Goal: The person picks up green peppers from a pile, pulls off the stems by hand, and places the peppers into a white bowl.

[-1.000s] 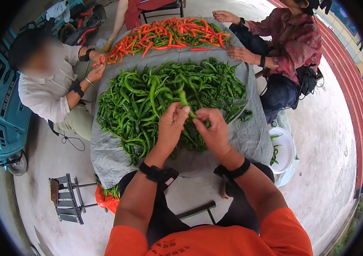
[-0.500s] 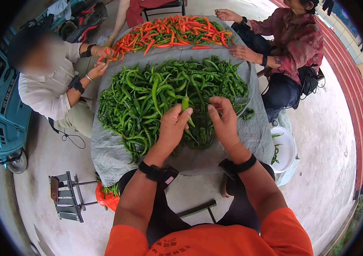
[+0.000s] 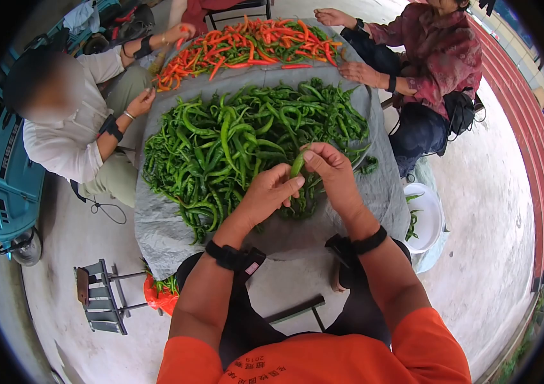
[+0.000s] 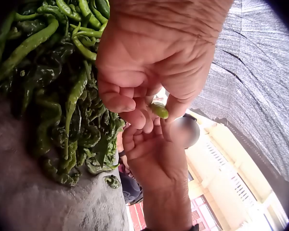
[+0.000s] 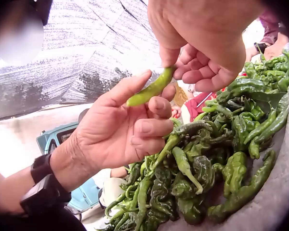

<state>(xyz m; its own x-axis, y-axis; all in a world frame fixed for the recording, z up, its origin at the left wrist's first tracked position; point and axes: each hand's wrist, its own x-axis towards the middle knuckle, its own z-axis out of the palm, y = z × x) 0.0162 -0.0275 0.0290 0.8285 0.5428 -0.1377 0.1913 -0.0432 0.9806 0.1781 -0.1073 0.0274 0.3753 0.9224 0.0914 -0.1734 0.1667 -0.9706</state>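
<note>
Between my two hands is a light green chili pepper, raised over the near side of a heap of green peppers. My left hand holds its lower part between thumb and fingers, as the right wrist view shows the pepper lying along that thumb. At the pepper's upper, stem end, my right hand pinches with thumb and forefinger, its other fingers loosely bent. From the left wrist, only the pepper's rounded tip peeks out between the fingers.
A grey cloth covers the table, with red and green peppers piled at the far side. People sit at left and right. A white bucket with some green peppers stands at right, a red bag and folding chair at left.
Half a second ago my right hand was apart from the pepper; now it pinches the stem end. Both hands have shifted right. The person at left has reached over the red peppers.
</note>
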